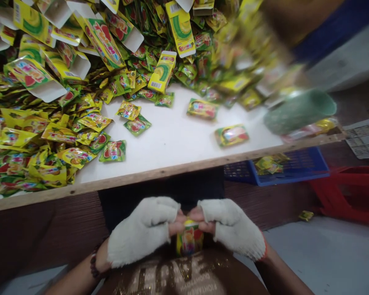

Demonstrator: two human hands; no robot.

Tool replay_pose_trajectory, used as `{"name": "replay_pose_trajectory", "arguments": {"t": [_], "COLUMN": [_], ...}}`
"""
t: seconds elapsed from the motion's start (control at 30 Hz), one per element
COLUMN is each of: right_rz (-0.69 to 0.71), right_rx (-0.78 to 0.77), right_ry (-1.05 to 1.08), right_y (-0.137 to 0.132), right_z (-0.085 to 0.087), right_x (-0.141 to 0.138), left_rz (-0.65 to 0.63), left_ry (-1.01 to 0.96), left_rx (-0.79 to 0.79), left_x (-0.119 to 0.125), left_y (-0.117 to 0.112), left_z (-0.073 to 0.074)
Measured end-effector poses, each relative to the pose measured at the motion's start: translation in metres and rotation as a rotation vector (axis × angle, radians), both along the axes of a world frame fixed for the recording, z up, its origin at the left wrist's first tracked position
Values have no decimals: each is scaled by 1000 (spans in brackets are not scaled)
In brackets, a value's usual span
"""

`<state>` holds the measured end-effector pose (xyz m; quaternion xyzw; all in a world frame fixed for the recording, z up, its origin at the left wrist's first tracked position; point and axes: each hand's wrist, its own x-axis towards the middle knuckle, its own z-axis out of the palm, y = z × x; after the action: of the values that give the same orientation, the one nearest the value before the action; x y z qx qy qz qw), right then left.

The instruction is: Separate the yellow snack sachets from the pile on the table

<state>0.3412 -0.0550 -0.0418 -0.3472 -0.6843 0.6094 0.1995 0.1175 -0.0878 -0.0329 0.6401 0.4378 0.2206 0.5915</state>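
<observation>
Cataloguing from the room: one person's left hand (pixel 141 231) and right hand (pixel 232 229), both in fingerless white knit gloves, closed together around a small yellow packet (pixel 188 241), the bare fingertips (pixel 176 228) pinching its upper end from either side. The packet stands upright below the table edge, just in front of a brown shirt (pixel 169 276) with gold lettering. A beaded bracelet (pixel 94 262) circles the left wrist.

Item: one white-topped table (pixel 178 139) with a wooden edge strip (pixel 147 174), well beyond the hands. Item: a large heap of yellow-green foil sachets (pixel 49 131) covering its far and left parts. Item: open yellow cartons (pixel 103 43) lying on and among the heap. Item: loose sachets (pixel 112 150) (pixel 231 135) scattered apart from it on the white surface.

Beyond the table's right end sit a blue plastic crate (pixel 289 168) holding a few sachets (pixel 269 164), a red stool (pixel 347 192) and a white slatted crate (pixel 364 139). One sachet (pixel 306 215) lies on the floor. (A green cylindrical shape (pixel 299 111) at the right of the table is too blurred to identify.)
</observation>
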Motion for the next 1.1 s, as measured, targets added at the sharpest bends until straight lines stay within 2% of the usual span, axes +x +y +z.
{"name": "replay_pose_trajectory", "arguments": {"t": [0.07,0.13,0.27,0.37,0.43,0.5,0.57,0.63,0.73,0.83,0.9,0.97,1.03,1.1], "right_rz": [63,88,4,-97,-130,-146,-172,-293,-446,-416,-401,-423,-484,-571], "right_rx": [34,34,-93,-154,-54,142,363,599,866,969,973,885,651,344], "right_ry": [56,71,32,-40,-122,-268,-498,-718,-782,-602,-469,-354,-269,-180], "right_y": [0,-3,-15,-18,-8,9,28,42,52,49,45,44,45,49], "right_z": [-2,-8,-26,-33,-26,-11,10,26,35,23,12,3,1,4], "right_x": [6,9,3,1,10,32,62,90,105,81,57,34,16,3], "left_rz": [-61,-60,-32,-57,-63,-56,-51,-24,52,68,88,132,205,318], "left_ry": [-52,-55,19,138,239,328,405,482,582,738,830,874,859,762], "left_rx": [10,27,82,248,421,581,696,782,869,842,779,739,735,764], "left_x": [-2,-1,4,7,9,10,12,17,27,35,36,33,28,24], "left_y": [1,0,-2,3,15,35,65,103,164,213,231,232,216,185], "left_z": [-2,-7,-17,-14,-4,11,26,35,29,11,3,2,9,19]}}
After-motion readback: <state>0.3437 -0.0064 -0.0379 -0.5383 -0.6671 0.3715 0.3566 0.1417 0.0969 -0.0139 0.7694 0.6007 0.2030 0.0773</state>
